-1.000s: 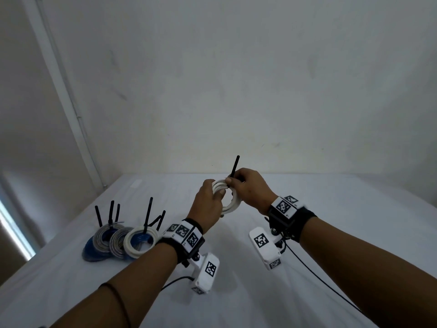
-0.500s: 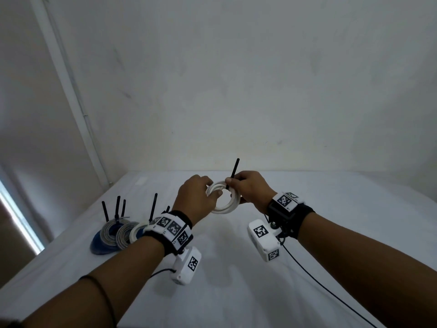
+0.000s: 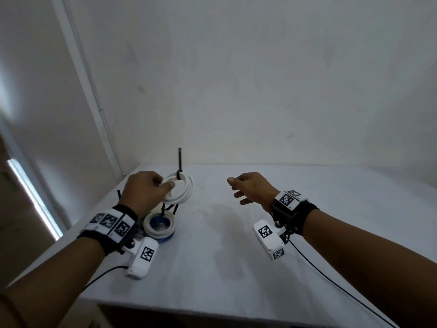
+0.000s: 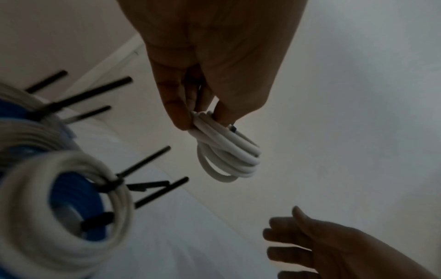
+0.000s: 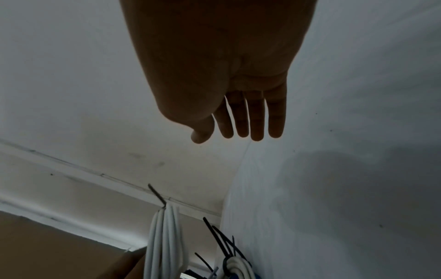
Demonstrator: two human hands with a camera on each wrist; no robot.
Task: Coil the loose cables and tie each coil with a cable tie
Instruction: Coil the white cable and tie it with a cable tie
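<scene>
Left hand (image 3: 144, 192) raised, fingers and thumb curled in a pinch on a white cable coil (image 3: 180, 192); right hand (image 3: 251, 189) level with it and well apart to its right, fingers relaxed and nearly straight, holding nothing; both forearms reach forward.

Left forearm hides part of tied coils (image 3: 159, 224).
</scene>
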